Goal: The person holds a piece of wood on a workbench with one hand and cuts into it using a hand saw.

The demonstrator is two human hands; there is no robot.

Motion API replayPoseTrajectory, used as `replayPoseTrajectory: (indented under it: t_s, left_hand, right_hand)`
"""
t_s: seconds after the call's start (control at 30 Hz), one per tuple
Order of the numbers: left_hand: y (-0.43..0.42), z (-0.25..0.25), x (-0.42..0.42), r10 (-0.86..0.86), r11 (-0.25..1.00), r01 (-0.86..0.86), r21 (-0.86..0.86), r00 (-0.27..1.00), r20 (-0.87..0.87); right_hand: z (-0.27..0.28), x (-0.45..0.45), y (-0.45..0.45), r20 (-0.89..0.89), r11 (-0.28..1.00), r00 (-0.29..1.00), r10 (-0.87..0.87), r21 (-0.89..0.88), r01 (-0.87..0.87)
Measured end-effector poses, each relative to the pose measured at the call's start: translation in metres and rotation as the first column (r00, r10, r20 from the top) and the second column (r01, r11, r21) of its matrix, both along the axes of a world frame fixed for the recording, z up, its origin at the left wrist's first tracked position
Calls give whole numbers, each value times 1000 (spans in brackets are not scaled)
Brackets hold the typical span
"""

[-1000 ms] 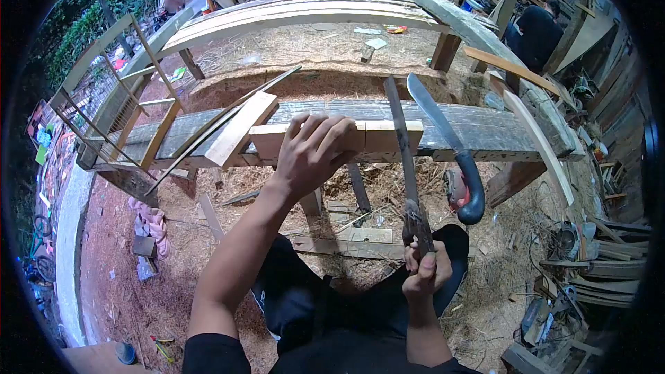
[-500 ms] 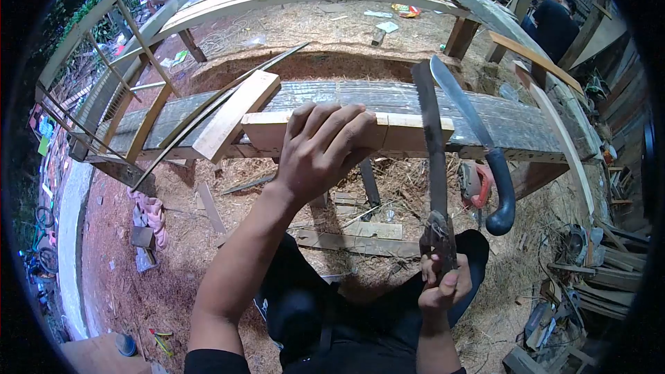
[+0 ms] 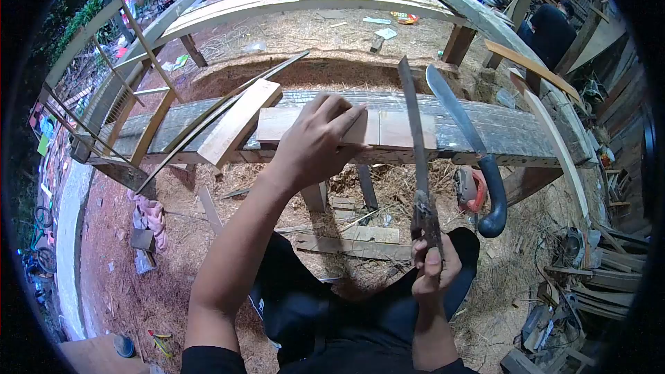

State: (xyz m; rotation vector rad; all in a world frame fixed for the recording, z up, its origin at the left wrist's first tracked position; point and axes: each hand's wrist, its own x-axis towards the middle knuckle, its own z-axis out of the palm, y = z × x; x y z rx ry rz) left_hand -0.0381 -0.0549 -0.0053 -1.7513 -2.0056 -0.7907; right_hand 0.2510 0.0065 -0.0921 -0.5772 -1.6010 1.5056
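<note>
My left hand [image 3: 320, 131] is closed over a short light wooden block [image 3: 405, 128] on the bench plank, fingers across its top and thumb at the near side. A thin pencil-like line crosses the block right of my fingers. In my right hand [image 3: 436, 266] is the handle of a dark handsaw [image 3: 418, 145], held upright with its blade pointing away from me. The blade passes in front of the block's right part; whether it touches the wood I cannot tell. A machete [image 3: 456, 107] with a black handle lies to the right, its handle jutting over the near edge.
Another wooden board [image 3: 242, 121] lies slantwise on the bench plank [image 3: 512, 128], beside long thin strips [image 3: 222, 111]. A wooden frame [image 3: 149, 121] stands at the left end. Below is a red power tool [image 3: 472, 190] among shavings. Two other people are in the background.
The wooden block has tipped so its broad top face shows, and it sits slightly farther right at its left end. The saw has shifted left and turned, its blade now looking thinner.
</note>
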Motion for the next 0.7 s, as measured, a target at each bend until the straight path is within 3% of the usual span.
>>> replayPoseTrajectory:
  t_s: [0.13, 0.27, 0.33, 0.6, 0.7]
  left_hand:
    - [5, 3, -6, -19, 995, 30, -94, 993, 118]
    - [6, 7, -2, -35, 991, 49, -126, 993, 109]
    - [9, 13, 8, 23, 975, 9, -224, 990, 137]
    - [11, 6, 17, 26, 988, -14, -156, 997, 79]
    - [10, 4, 14, 19, 982, -3, -188, 997, 81]
  right_hand:
    - [0, 5, -7, 116, 1000, 993, -1, 27, -2]
    - [-3, 3, -17, 75, 1000, 997, 14, -6, -14]
    - [-4, 4, -18, 63, 1000, 998, 15, -15, -14]
    - [-5, 10, -22, 87, 1000, 996, 15, -16, -13]
    - [-15, 8, -21, 16, 1000, 1000, 18, 24, -18]
